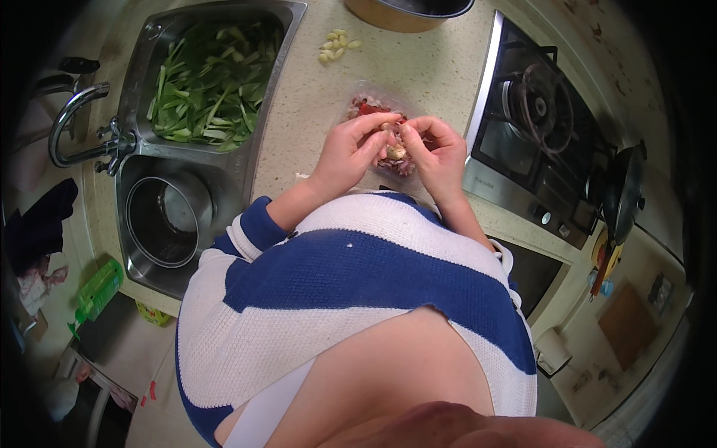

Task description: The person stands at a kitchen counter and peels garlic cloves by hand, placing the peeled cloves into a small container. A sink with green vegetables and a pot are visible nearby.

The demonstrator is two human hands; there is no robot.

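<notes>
My left hand point(353, 144) and my right hand point(436, 152) meet over a clear plastic tray point(363, 87). Their thumbs and fingertips pinch a small piece, apparently a garlic clove point(387, 129), mostly hidden by the fingers. In the tray lie loose purplish garlic skins point(400, 166) and a red item point(369, 108) partly covered by my left fingers. A pale garlic piece point(397, 152) shows just below my fingertips. Farther back, several peeled garlic cloves point(336, 43) sit in a loose group on the speckled countertop point(305, 106).
Left is a steel double sink point(224, 159) with cut leafy greens point(210, 89) and a metal pot point(168, 221); a faucet point(84, 129) arches beside it. A gas stove point(526, 123) stands right, a round pan point(409, 17) at the back. A green bottle point(101, 288) stands lower left.
</notes>
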